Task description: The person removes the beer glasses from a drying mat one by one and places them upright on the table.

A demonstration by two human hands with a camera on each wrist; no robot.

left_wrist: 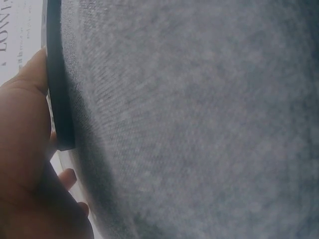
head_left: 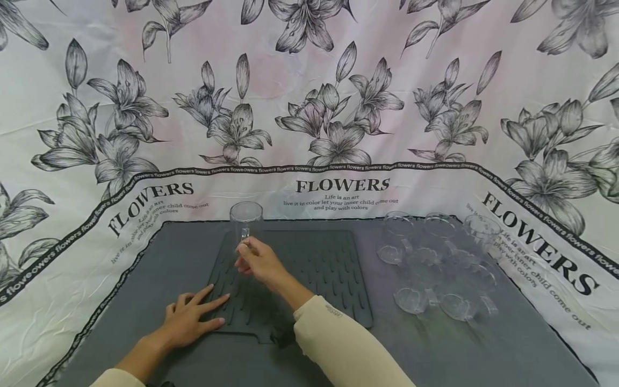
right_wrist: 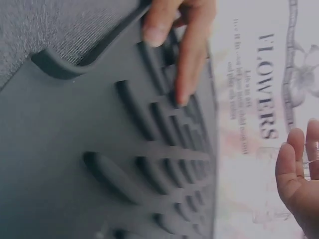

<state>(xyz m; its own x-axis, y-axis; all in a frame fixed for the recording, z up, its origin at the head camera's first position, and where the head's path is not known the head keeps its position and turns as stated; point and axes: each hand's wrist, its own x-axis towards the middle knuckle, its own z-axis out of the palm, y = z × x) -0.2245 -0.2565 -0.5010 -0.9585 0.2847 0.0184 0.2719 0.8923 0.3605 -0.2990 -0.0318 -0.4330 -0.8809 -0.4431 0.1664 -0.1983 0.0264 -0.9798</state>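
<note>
A clear glass mug stands upright at the far left part of a dark grey ridged mat. My right hand pinches its handle, and I cannot tell if the mug's base touches the mat. In the right wrist view the mug is mostly cut off behind the fingers of the right hand. My left hand rests with spread, straight fingers on the mat's near left edge. The left wrist view shows part of the left hand beside the mat's edge.
Several clear glass mugs stand grouped on the grey tabletop to the right of the mat. Behind the table hangs a white cloth with flower prints and lettering. A small black object shows by the mat's front edge.
</note>
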